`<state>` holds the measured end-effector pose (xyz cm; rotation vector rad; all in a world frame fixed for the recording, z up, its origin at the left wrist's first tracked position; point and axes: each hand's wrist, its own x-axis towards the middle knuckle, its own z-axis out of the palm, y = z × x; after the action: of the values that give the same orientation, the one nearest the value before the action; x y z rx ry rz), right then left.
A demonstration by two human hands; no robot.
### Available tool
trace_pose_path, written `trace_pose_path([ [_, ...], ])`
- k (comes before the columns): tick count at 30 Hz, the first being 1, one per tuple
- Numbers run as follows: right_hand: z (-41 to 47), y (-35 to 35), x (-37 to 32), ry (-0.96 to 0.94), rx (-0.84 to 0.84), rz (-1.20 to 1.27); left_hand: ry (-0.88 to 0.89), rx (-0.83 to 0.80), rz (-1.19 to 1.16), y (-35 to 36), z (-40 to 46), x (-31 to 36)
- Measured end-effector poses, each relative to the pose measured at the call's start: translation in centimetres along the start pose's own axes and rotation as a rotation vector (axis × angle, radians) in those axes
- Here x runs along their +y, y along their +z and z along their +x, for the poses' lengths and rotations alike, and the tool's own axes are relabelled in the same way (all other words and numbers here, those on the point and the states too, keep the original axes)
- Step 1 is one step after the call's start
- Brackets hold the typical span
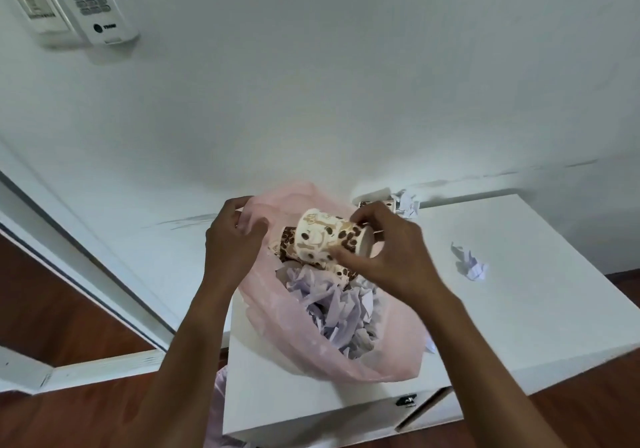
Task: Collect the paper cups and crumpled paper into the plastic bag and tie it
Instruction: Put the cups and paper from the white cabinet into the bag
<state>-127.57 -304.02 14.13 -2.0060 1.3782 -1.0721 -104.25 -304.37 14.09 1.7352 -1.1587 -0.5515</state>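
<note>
- My left hand pinches the pink plastic bag rim, holding it open.
- My right hand grips a paper cup over it.
- Inside: crumpled paper, another cup.
- One paper ball near the table's right edge.

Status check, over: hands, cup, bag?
Left hand holds bag rim open. Right hand grips cup over bag mouth. Two paper balls left on table.

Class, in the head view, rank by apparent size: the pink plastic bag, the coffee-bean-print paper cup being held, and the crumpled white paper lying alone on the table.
1. Pink plastic bag, clearly largest.
2. Coffee-bean-print paper cup held by the right hand.
3. Crumpled white paper, smallest, though it lies farther off than the cup.
</note>
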Motion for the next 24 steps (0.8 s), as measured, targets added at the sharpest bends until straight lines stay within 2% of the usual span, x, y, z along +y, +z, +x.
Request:
trace_pose_path([
  [5,-0.2,5.0,2.3,-0.017,-0.284,-0.11,0.007,0.007,-0.014,0.2,0.0,-0.2],
  [7,-0.2,6.4,3.6,-0.049,-0.307,-0.18,0.017,0.007,-0.018,0.3,0.0,-0.2],
  [11,0.1,6.8,4.6,-0.067,-0.239,-0.242,0.029,0.011,-0.039,0.6,0.1,0.0],
  [15,0.6,4.1,4.7,-0.079,-0.175,-0.123,-0.005,0.025,-0.11,1.0,0.3,-0.1],
  [18,1.5,1.4,4.4,-0.069,0.057,0.012,-0.033,0.049,-0.149,1.1,0.6,-0.3],
  [21,3.6,-0.7,5.8,-0.009,0.315,0.025,-0.039,0.066,-0.142,1.2,0.8,-0.7],
  [23,5.7,-1.7,8.0,0.085,0.337,-0.014,-0.038,0.066,-0.132,1.2,1.0,-0.8],
  [24,6.9,-1.8,9.6,0.15,0.289,-0.049,-0.035,0.066,-0.126,1.2,1.0,-0.9],
])
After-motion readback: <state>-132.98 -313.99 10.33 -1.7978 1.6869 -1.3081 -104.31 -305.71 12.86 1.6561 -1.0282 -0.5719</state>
